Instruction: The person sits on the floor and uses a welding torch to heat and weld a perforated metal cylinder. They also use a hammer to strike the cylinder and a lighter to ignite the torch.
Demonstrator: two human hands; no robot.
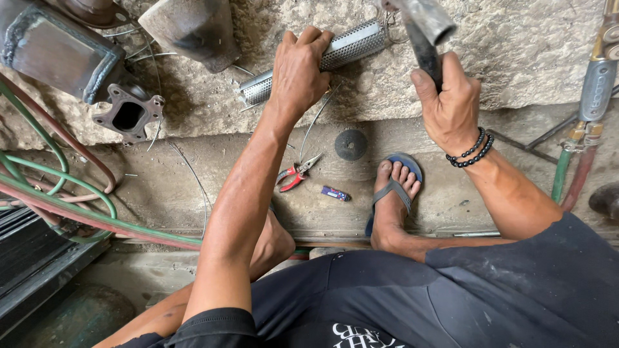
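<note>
While both hands are occupied, the stone block [516, 58] serves as the bench; its front edge runs left to right above the concrete floor [193, 187].

Far left corner of block: rusty steel exhaust housing [58, 51] with bolt flange [129, 116]. A second metal cone [193, 29] lies beside it.

Red and green gas hoses [64, 206] trail over the floor on the left; a torch handle [596, 87] hangs at the right edge.

Perforated metal tube [351, 45] lies aslant on the block, near the middle of its front edge. Left hand [300, 74] is clamped over the tube's middle, pressing it down. Right hand [451, 106] is closed round a hammer handle [422, 55]; the head [425, 16] sits raised just beside the tube's upper end, contact cannot be told.

Floor below: dark round disc [351, 144], red-handled pliers [296, 174], small blue lighter [336, 193], thin loose wire [316, 119].

Progress, as judged: tube is braced and hammering is under way; no join to the housing shows yet.
</note>
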